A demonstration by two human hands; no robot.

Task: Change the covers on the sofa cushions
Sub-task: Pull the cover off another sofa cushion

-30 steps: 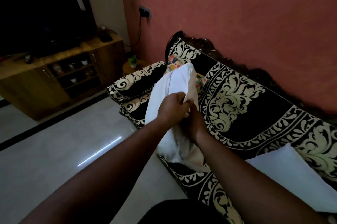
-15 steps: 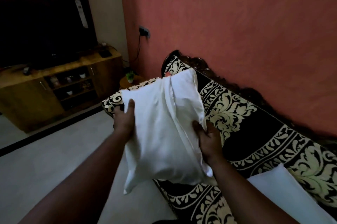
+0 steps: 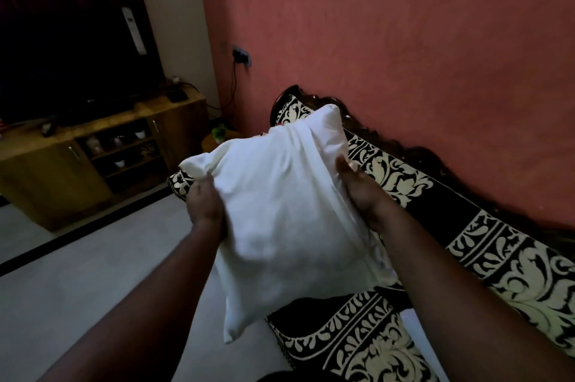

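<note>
Presently, head view: white cushion (image 3: 289, 213) held in the air over the sofa (image 3: 466, 226) front edge. Left hand (image 3: 205, 204) pinches its left side; right hand (image 3: 357, 185) grips the right seam. Judged step: settling the fresh cover. Next: close the opening, which is hidden. Fingers behind the fabric are unseen.

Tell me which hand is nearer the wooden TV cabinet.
Left. The left hand grips the white cushion's edge on the side of the TV cabinet; the right hand holds the opposite edge, over the sofa.
</note>
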